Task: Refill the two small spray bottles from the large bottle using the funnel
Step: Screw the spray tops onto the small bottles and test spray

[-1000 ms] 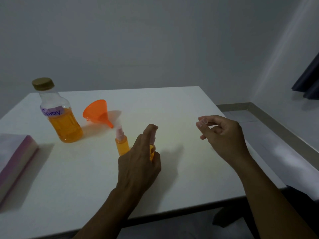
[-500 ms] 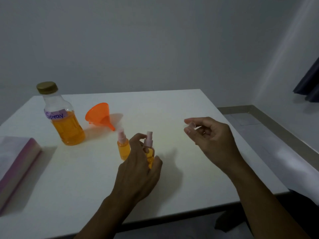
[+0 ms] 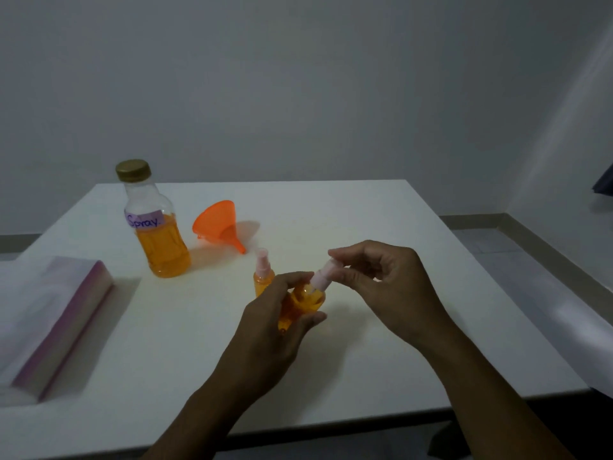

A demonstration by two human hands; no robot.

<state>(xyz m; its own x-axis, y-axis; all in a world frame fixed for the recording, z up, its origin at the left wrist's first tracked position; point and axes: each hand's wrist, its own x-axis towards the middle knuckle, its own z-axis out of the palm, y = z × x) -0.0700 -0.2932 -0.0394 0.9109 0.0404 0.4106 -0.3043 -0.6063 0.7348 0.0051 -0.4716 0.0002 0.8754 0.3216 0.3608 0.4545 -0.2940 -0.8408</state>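
Note:
My left hand (image 3: 265, 336) grips a small orange spray bottle (image 3: 306, 298), lifted off the table and tilted toward the right. My right hand (image 3: 381, 283) pinches that bottle's pink spray top (image 3: 323, 275) between thumb and fingers. A second small orange spray bottle (image 3: 263, 275) with a pink top stands upright on the table just behind my left hand. The large bottle (image 3: 156, 224), gold cap on, labelled "Spray" and about half full of orange liquid, stands at the back left. An orange funnel (image 3: 219, 225) lies on its side to its right.
The white table (image 3: 365, 220) ends close to me and at the right, with floor beyond. A pink-edged, plastic-wrapped pack (image 3: 49, 313) lies along the left side. A grey wall stands behind the table.
My left hand has lifted the spray bottle off the table and tilted it. My right hand moved left and took hold of its pink top. The view has shifted a little.

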